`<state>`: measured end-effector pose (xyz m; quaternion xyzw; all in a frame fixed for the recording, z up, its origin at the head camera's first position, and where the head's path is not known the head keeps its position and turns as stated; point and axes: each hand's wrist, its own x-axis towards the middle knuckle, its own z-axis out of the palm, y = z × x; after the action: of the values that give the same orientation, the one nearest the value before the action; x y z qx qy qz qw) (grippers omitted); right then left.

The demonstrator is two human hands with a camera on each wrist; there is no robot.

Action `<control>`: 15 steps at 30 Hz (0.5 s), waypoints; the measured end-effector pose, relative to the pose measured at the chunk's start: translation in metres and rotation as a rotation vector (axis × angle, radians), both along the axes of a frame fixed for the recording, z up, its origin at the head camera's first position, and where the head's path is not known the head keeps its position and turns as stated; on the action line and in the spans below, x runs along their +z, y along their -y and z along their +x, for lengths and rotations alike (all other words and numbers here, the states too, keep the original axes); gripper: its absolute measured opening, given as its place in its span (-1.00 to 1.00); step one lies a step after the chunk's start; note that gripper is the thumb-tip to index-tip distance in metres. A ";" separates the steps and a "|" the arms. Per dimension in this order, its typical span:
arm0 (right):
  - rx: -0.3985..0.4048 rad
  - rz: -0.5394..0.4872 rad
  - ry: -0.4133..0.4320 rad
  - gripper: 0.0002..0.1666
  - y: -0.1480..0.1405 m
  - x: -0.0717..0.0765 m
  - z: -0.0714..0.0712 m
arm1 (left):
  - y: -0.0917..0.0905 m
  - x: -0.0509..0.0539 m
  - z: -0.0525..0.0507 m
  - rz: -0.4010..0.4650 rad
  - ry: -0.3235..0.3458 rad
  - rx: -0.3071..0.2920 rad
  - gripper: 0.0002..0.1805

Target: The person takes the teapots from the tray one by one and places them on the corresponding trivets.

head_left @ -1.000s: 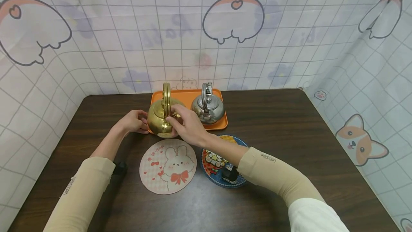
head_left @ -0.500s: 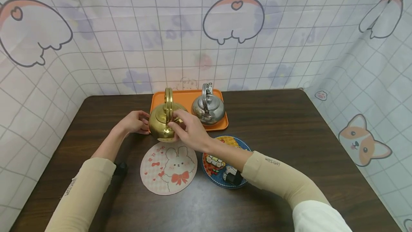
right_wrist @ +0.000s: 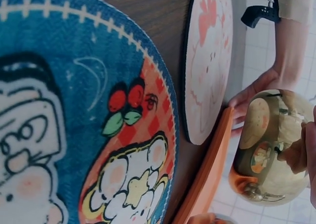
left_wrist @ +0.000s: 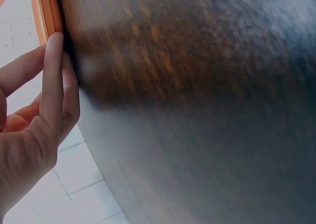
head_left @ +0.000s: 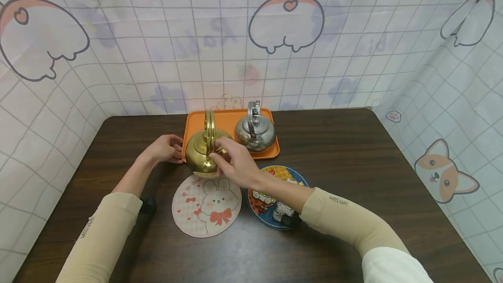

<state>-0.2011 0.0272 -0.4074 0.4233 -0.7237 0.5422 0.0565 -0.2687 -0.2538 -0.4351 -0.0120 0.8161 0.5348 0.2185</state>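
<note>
A gold kettle (head_left: 199,154) hangs from my right hand (head_left: 237,165), which grips its upright loop handle. In the right wrist view a gap shows between the kettle (right_wrist: 269,155) and the orange tray (right_wrist: 210,169). From above, the kettle overlaps the tray's front left part and the upper edge of the round bunny mat (head_left: 192,213). My left hand (head_left: 163,148) holds the left rim of the tray (head_left: 225,119), its fingertips (left_wrist: 54,44) against the edge. A silver kettle (head_left: 255,132) stands on the tray's right side, handle up.
A blue round mat (head_left: 271,217) with cartoon prints lies right of the bunny mat, partly under my right forearm. All of it stands on a dark wooden table (head_left: 353,152). Behind and beside the table hangs a checked cloth (head_left: 220,47) with corgi drawings.
The gold kettle has moved toward me and slightly right, with my right hand on its handle. My left hand stays at the tray's rim. The silver kettle keeps its place.
</note>
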 end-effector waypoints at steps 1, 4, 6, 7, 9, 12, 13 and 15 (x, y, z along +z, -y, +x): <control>0.004 -0.002 0.001 -0.84 0.000 0.000 0.001 | 0.000 0.000 0.000 -0.001 -0.001 0.000 -0.30; 0.004 0.001 -0.002 -0.83 -0.001 -0.001 0.003 | 0.000 -0.001 0.000 0.004 -0.006 -0.007 -0.30; 0.003 0.001 0.000 -0.81 -0.002 -0.002 0.004 | 0.000 -0.001 0.000 0.008 -0.005 -0.007 -0.29; 0.002 0.002 0.000 -0.80 -0.002 -0.002 0.005 | 0.000 -0.001 -0.001 0.009 -0.003 -0.007 -0.28; 0.000 0.006 -0.001 -0.80 -0.002 -0.002 0.007 | 0.000 -0.001 -0.001 0.006 -0.004 -0.008 -0.28; 0.006 0.003 0.004 -0.79 -0.003 -0.002 0.009 | 0.000 -0.001 -0.001 -0.002 0.000 -0.003 -0.28; 0.008 0.002 0.007 -0.78 -0.003 -0.002 0.009 | 0.000 -0.001 -0.002 -0.004 0.001 -0.002 -0.28; 0.009 -0.001 0.009 -0.78 -0.004 -0.003 0.010 | 0.000 -0.001 -0.001 -0.007 0.001 -0.001 -0.28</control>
<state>-0.1909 0.0313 -0.4104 0.4241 -0.7218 0.5445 0.0508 -0.2702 -0.2536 -0.4361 -0.0125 0.8179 0.5318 0.2193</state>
